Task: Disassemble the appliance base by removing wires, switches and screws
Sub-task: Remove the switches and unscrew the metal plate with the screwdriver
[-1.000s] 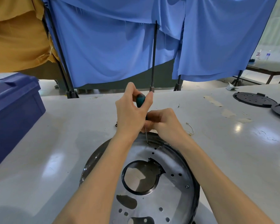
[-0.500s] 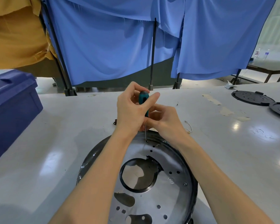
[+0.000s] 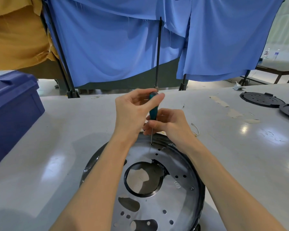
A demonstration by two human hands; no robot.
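The round appliance base (image 3: pixel 175 165), a shiny metal plate with a black rim and a large centre hole, lies on the grey table in front of me. A teal-handled screwdriver (image 3: pixel 153 107) stands upright with its tip on a screw (image 3: pixel 151 144) near the plate's far edge. My left hand (image 3: pixel 132 112) pinches the top of the handle between thumb and fingers. My right hand (image 3: pixel 169 124) holds the lower end of the handle where the thin shaft begins. Another screw (image 3: pixel 191 188) sits at the plate's right side.
A dark blue plastic box (image 3: pixel 12 107) stands at the left. Two black round covers (image 3: pixel 261 100) lie at the far right of the table (image 3: pixel 57 130). A loose bit of wire (image 3: pixel 195 129) lies just right of my hands. Blue curtains on black poles hang behind the table.
My left thumb and fingers have shifted around the handle's top, exposing more of the teal handle. The tip stays on the same screw. The view has tilted slightly.
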